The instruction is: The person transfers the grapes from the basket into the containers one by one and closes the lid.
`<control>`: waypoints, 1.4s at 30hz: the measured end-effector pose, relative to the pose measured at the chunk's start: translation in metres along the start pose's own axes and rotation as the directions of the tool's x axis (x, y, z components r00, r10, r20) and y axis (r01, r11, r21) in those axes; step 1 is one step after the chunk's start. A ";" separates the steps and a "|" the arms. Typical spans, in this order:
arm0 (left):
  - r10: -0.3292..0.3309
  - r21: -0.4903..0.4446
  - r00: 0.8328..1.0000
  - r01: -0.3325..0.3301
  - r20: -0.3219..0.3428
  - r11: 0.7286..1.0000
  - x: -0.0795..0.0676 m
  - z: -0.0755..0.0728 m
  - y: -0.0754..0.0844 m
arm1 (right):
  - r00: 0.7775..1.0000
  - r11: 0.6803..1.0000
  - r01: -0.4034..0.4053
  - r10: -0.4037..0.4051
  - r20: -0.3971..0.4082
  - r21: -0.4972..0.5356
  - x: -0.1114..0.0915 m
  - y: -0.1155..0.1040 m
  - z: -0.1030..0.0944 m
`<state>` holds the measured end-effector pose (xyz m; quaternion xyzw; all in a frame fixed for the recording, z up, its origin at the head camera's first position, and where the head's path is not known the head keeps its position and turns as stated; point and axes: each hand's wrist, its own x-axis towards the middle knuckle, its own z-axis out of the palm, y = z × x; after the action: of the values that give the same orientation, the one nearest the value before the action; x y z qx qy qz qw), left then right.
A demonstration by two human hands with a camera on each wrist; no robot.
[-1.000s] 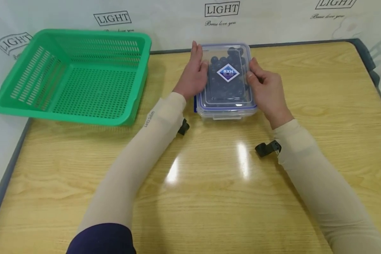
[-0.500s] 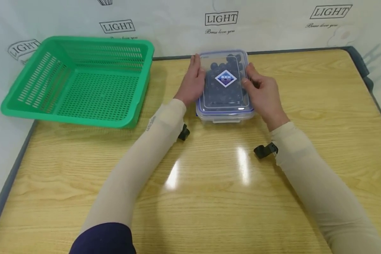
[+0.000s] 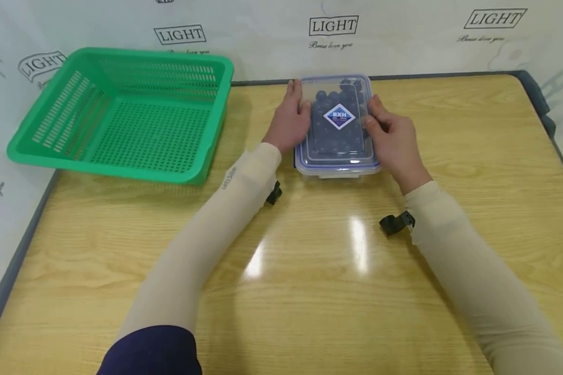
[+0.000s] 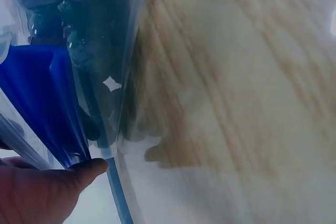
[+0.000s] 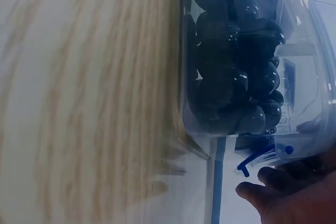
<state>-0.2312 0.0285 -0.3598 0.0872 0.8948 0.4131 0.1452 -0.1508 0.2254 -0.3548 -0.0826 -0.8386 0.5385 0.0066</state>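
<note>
A clear plastic food container (image 3: pixel 335 140) with a blue-edged lid and a diamond-shaped BXH label holds several dark round fruits, like grapes or blueberries. It lies on the table near the back edge. Along its left side my left hand (image 3: pixel 288 122) rests with straight fingers, the thumb by the lid's edge. In the left wrist view a fingertip touches a blue side latch (image 4: pixel 50 98), which stands out from the wall. My right hand (image 3: pixel 396 143) grips the right side, thumb at the lid's rim and fingers bent. The right wrist view shows its fingers close to an end latch (image 5: pixel 257 156).
A green slatted plastic basket (image 3: pixel 145 140) stands to the left, with nothing seen inside. Behind the wood-grain table (image 3: pixel 309 291) hangs a white printed cloth (image 3: pixel 262 41). Small black wrist cameras (image 3: pixel 396 224) hang beneath both sleeves.
The head view has tilted and shifted a little, so everything sits slightly lower in it. Both hands stay at the container's sides with little visible movement.
</note>
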 end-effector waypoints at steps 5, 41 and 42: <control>-0.043 -0.042 0.999 0.042 -0.025 0.998 0.000 0.001 -0.002 | 1.000 1.000 -0.007 0.007 0.019 0.000 0.000 -0.001 0.001; -0.080 -0.081 0.995 0.074 -0.065 0.994 -0.001 -0.003 0.011 | 0.994 0.995 -0.071 0.077 0.080 -0.073 0.000 -0.007 0.001; -0.081 -0.089 0.995 0.075 -0.066 0.993 -0.001 -0.003 0.012 | 0.995 0.995 -0.071 0.075 0.063 -0.063 -0.001 -0.009 0.001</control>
<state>-0.2309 0.0339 -0.3483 0.0315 0.8834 0.4480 0.1336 -0.1514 0.2206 -0.3475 -0.0959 -0.8507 0.5151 -0.0430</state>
